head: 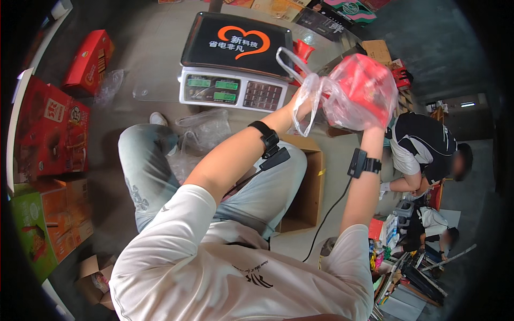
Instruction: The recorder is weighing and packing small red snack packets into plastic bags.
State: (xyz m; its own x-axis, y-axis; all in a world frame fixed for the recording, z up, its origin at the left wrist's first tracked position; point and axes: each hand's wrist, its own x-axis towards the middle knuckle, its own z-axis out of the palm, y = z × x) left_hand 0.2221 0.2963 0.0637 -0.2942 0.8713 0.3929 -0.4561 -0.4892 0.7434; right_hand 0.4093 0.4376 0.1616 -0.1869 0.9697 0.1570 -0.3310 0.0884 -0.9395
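Note:
A clear plastic bag (353, 96) with red packets (363, 78) inside is held up at the right of the scale. My left hand (307, 100) grips it near its gathered neck, partly covered by the clear film. The bag's loop handles (306, 105) stand loose around that hand. My right hand (374, 127) is at the bag's lower right side and supports it; the fingers are mostly hidden behind the bag. Just left of the bag stands a digital weighing scale (233, 90) with a bare black platform (237, 44) and lit green displays. A red packet (304, 50) lies behind the scale's right edge.
An open cardboard box (315, 180) stands beside my right knee. Plastic bags (207, 128) lie between my legs. Red cartons (52, 132) and a red box (88, 60) line the left. Two people (421, 144) crouch at right, near piled goods (401, 277).

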